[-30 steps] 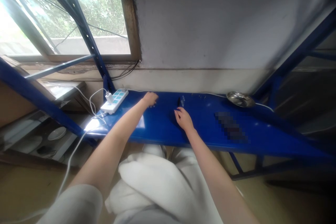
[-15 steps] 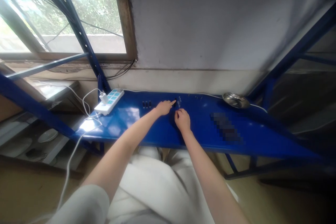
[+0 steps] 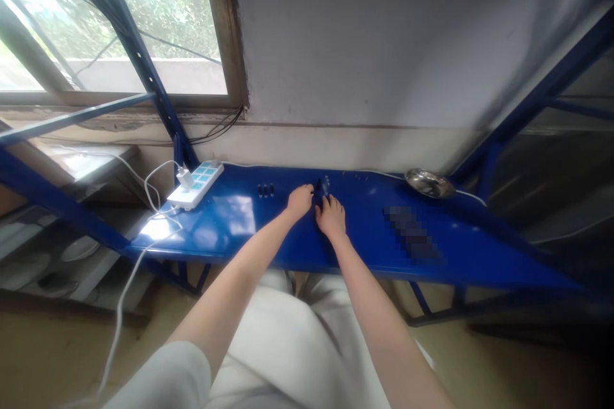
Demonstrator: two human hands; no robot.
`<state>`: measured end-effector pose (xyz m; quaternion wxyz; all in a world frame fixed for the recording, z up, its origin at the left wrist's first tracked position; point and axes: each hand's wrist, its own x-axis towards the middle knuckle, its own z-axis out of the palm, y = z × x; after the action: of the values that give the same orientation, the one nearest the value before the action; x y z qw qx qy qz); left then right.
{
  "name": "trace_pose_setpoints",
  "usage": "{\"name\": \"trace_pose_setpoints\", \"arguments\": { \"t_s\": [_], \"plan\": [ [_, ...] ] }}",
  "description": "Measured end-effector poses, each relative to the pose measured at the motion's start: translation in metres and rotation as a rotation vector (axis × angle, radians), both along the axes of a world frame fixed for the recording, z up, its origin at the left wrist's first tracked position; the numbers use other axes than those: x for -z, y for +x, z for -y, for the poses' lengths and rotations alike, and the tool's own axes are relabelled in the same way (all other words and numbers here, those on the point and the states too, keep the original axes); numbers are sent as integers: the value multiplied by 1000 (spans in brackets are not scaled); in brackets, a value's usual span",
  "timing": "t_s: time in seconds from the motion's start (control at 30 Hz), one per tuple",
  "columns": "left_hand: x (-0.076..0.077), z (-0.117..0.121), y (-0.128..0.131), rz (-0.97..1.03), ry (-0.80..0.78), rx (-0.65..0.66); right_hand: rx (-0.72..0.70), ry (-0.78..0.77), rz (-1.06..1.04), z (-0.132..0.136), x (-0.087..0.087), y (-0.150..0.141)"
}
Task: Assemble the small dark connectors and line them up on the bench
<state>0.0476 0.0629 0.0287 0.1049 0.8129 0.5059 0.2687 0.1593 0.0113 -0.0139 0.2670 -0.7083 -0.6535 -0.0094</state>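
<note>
Both hands are held over the middle of a blue surface (image 3: 367,243), the left hand (image 3: 301,200) and the right hand (image 3: 332,218) just beside each other. The near edge of the surface is crossed by both forearms, and the far edge is bordered by a pale wall (image 3: 307,144). On the left, a stretch of blue is left between the left hand and a power strip (image 3: 196,185), interrupted only by three small dark-and-clear pieces (image 3: 265,190) set upright in a row. On the right, a wider stretch is bounded by a pixelated dark object (image 3: 412,233) and, near the far edge, a shiny metal dish (image 3: 429,183).

The fingers of the left hand are bent and drawn together, with a small dark bit seen at their tips; whether it is pinched or only touched cannot be told. The right hand is turned palm down with its fingers loosely spread, its fingertips placed close to a little group of clear pieces (image 3: 326,185). Whether anything is covered by the palm cannot be told. Just beyond the left fingertips, beside the clear pieces, a small black piece (image 3: 318,184) is placed.
</note>
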Motion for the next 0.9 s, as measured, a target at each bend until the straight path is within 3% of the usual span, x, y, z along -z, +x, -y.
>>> {"name": "trace_pose_setpoints", "arguments": {
  "t_s": [0.2, 0.37, 0.67, 0.9],
  "plan": [
    [15, 21, -22, 542, -92, -175, 17, -138, -36, -8, 2, 0],
    [25, 44, -35, 772, -83, -280, -5, -133, -78, -19, 8, 4],
    [27, 56, -41, 853, -51, -356, -13, -218, -35, -24, -4, 5],
    [26, 56, -40, 814, -19, -359, -68, -97, 7, -12, -8, 3]
  ]
}}
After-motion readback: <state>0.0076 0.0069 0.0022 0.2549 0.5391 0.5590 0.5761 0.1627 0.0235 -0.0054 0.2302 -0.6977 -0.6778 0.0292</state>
